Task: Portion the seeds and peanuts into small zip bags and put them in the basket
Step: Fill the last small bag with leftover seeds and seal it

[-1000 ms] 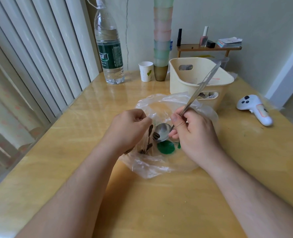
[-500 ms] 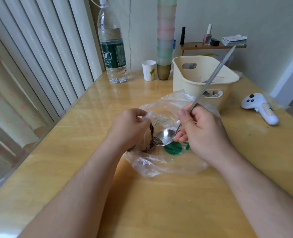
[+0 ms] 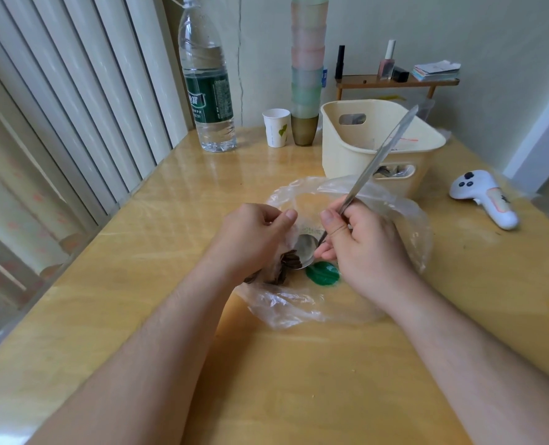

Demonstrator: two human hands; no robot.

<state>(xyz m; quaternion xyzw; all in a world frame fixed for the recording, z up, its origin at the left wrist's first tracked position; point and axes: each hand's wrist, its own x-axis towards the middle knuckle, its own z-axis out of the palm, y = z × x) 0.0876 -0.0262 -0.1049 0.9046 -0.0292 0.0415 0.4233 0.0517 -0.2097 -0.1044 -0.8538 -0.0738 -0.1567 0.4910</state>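
Since a moment ago the long steel spoon (image 3: 356, 200) has tipped its bowl down against the dark seeds (image 3: 287, 266) at centre frame, so another scoop looks begun. The right hand (image 3: 359, 248) pinches its handle low; the left hand (image 3: 253, 239) grips the clear plastic bag (image 3: 392, 203). The cream plastic basket (image 3: 347, 155) waits upper right on the desk (image 3: 138, 284).
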